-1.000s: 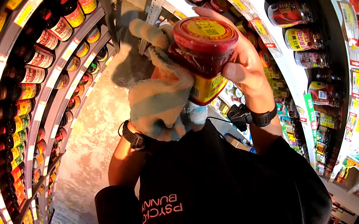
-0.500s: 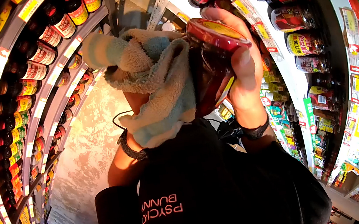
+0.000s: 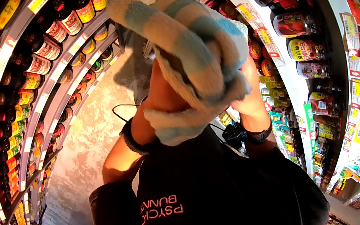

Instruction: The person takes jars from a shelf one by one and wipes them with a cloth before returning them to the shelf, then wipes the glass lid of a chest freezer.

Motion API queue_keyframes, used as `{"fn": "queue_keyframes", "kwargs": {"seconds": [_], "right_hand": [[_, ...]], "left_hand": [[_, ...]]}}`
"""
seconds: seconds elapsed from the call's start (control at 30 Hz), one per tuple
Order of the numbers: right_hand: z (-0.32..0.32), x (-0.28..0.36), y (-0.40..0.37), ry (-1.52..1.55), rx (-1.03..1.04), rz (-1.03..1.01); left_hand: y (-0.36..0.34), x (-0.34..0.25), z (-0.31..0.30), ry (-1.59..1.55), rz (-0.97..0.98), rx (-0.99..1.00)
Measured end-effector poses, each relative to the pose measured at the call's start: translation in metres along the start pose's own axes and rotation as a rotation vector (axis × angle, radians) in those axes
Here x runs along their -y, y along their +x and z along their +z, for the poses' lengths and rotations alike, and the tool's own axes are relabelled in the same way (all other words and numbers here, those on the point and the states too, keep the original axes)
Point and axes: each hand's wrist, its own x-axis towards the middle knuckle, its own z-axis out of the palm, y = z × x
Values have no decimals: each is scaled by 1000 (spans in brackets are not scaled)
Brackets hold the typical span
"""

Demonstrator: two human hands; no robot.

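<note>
A striped blue and cream towel point(image 3: 197, 41) is bunched high in the middle of the view. My left hand point(image 3: 166, 93) is closed on it from the left, its fingers partly buried in the folds. My right hand point(image 3: 248, 91) is on the other side, with mostly its lower edge and wrist showing. The dark red jar it grips in the earlier frame is now hidden behind the towel, which drapes over its top.
Shelves of dark sauce bottles point(image 3: 68, 20) curve along the left. On the right, another shelf holds jars point(image 3: 294, 23) behind price tags point(image 3: 266, 36). The pale floor point(image 3: 89, 157) lies between them. A black cable point(image 3: 120, 109) loops near my left wrist.
The towel and my left hand have moved up and to the right, over the jar. The jar's red lid and side, visible before, are now covered.
</note>
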Motion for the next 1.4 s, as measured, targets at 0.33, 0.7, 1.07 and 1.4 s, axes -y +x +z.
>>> {"fn": "queue_keyframes", "kwargs": {"seconds": [0.33, 0.7, 1.07, 1.4], "right_hand": [[-9, 12, 3, -201, -168, -214], [-14, 14, 9, -256, -307, -221], [-2, -7, 14, -35, -533, -179], [-9, -17, 1, 78, -401, 32]], "left_hand": [[-11, -6, -16, 92, 244, 169], [8, -16, 4, 215, 185, -6], [5, -25, 13, 41, -108, -18], [10, -9, 20, 152, -31, 107]]}}
